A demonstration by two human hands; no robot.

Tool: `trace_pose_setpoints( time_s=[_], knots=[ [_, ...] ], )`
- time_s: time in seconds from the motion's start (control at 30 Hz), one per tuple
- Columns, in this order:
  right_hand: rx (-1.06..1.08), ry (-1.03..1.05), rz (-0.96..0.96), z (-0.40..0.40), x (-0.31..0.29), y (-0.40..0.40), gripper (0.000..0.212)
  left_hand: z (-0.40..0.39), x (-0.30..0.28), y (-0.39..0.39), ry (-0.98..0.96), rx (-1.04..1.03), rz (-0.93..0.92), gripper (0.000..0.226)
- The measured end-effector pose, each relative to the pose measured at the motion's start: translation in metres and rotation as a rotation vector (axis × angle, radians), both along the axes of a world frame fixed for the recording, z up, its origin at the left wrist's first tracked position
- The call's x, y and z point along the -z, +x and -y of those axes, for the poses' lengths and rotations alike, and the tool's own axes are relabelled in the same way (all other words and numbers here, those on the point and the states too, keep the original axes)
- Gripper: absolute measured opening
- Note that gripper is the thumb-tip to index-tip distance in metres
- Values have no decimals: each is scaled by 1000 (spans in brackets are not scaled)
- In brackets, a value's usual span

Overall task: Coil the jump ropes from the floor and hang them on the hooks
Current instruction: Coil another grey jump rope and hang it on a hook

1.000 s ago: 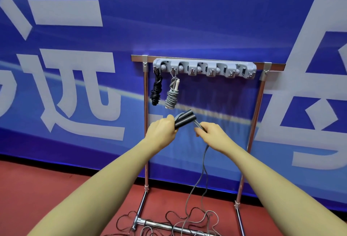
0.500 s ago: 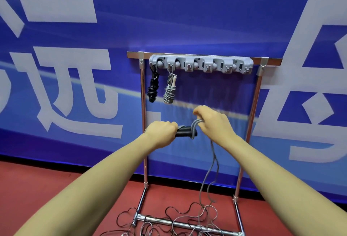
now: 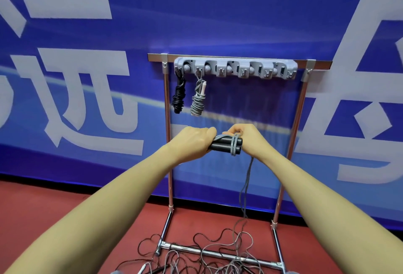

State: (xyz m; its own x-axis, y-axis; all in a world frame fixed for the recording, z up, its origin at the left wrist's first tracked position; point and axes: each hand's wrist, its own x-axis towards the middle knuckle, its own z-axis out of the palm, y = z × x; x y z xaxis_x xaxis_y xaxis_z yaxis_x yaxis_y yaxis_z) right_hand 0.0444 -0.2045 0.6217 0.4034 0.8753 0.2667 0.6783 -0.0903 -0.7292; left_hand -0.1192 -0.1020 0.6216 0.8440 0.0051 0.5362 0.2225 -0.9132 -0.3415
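Observation:
My left hand (image 3: 194, 140) grips two black jump-rope handles (image 3: 224, 145) held side by side, pointing right. A couple of turns of grey cord (image 3: 235, 146) wrap their right ends. My right hand (image 3: 247, 137) pinches that cord just behind the handles. The rest of the grey cord (image 3: 245, 188) hangs down to the floor. On the grey hook rail (image 3: 235, 68), a coiled black rope (image 3: 179, 97) hangs from the first hook and a coiled grey rope (image 3: 198, 101) from the second. The other hooks hold nothing.
A chrome rack frame (image 3: 166, 134) stands against a blue banner wall. Loose black and grey ropes (image 3: 209, 249) lie tangled on the red floor over the rack's bottom bar (image 3: 220, 253).
My right hand has carried the grey cord around the handle ends, adding turns. The handles have levelled out from tilted, and the hanging cord has been drawn up a little.

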Motion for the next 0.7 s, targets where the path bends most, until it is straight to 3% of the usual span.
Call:
trace_pose_setpoints(
  time_s=[0.07, 0.17, 0.3, 0.47, 0.53, 0.67, 0.7],
  knots=[
    [-6, 4, 13, -1, 6, -2, 21, 7, -4, 6, -90, -62, 79, 12],
    [-20, -5, -60, 2, 13, -8, 25, 15, -11, 11, -278, -369, 40, 15],
    [-45, -71, -9, 4, 10, -14, 21, 14, -6, 18, -438, -493, 91, 15],
    [-98, -152, 23, 11, 10, -18, 16, 8, 5, 15, -468, -643, 6, 10],
    [-104, -186, 170, 12, 8, -19, 14, 7, 11, 13, -445, -687, -79, 18],
    [-6, -220, 862, 13, -3, -24, 22, 0, 20, 9, -331, -702, -221, 21],
    [15, -156, 930, 12, -5, -24, 25, -1, 20, 8, -293, -683, -262, 21]
  ],
)
